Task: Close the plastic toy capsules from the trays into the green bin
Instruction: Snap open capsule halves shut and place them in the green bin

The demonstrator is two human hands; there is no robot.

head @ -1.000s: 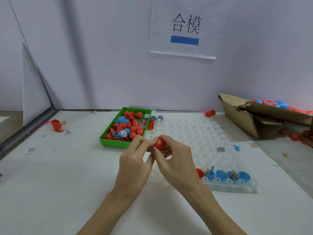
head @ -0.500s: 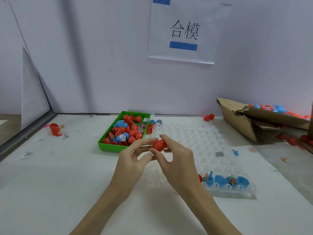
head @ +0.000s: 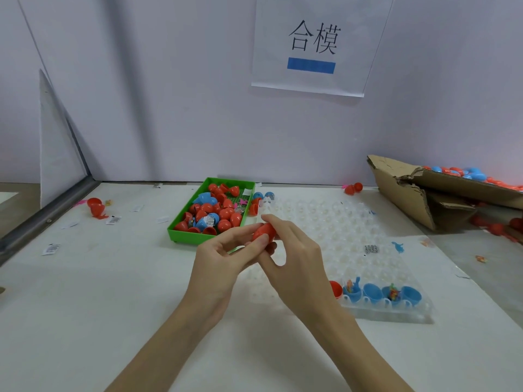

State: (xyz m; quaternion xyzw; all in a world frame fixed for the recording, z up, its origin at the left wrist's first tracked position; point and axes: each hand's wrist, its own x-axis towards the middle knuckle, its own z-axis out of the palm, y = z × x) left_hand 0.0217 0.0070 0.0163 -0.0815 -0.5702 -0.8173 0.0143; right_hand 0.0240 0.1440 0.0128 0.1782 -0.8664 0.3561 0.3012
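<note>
A red capsule (head: 263,232) is held above the table between both hands. My left hand (head: 223,260) pinches its lower left side with fingertips, and my right hand (head: 294,256) curls over its right side. Just behind them stands the green bin (head: 181,232), filled with several red and blue capsules. A clear plastic tray (head: 348,239) spreads to the right; its near row holds three open blue capsule halves (head: 380,292) with small toys and one red half (head: 335,288).
A torn cardboard box (head: 410,193) with several red and blue capsules lies at the back right. Loose red halves (head: 96,206) and paper labels lie at the left. Two red pieces (head: 353,188) sit by the back wall.
The view has shifted slightly. Both hands stay on the red capsule and have turned it a little; my left fingers have spread somewhat.
</note>
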